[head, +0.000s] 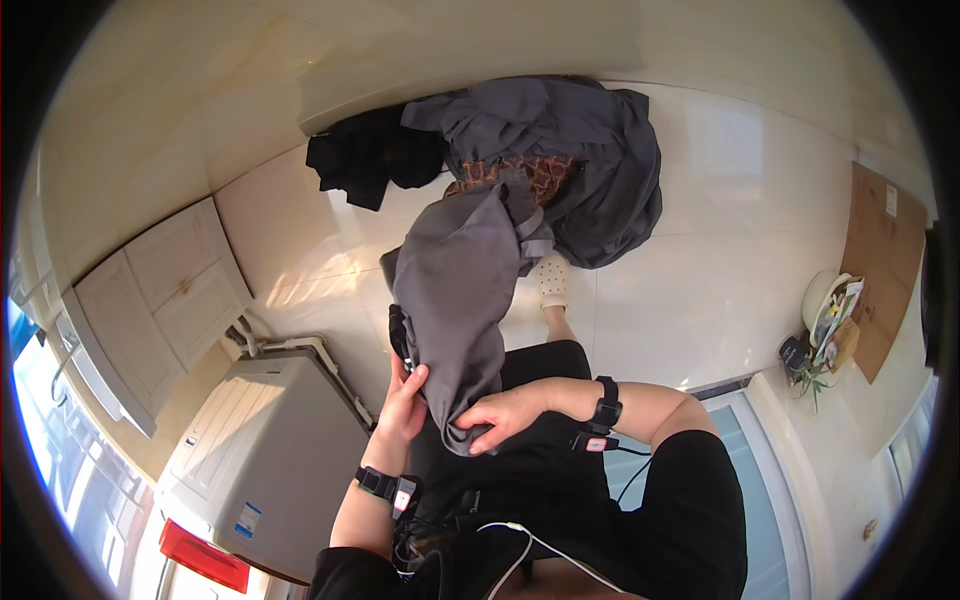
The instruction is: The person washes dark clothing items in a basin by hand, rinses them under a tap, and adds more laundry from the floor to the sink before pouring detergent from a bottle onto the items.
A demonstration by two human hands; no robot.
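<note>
A grey cloth garment [457, 277] hangs in front of my black-clothed lap. My left hand [405, 401] grips its left edge, thumb on top, beside a black strap-like piece [399, 337]. With bent fingers, my right hand [502, 412] grasps the gathered near end of the same cloth. Beyond it, a dark grey heap of fabric [600, 172] rests on the tiled floor against the wall. A brown-and-red patterned cloth [540, 174] shows between the heap and the garment. To the heap's left lies a black cloth [375, 154]. Folds hide how the grey pieces join.
A grey-white top-lid washing machine [277, 442] stands at my left, below a pale cabinet [169, 300]. At right, a flat cardboard sheet [885, 262] leans by a cream bowl [821, 296] with mixed items and a small plant [814, 386]. My foot wears a cream clog [553, 281].
</note>
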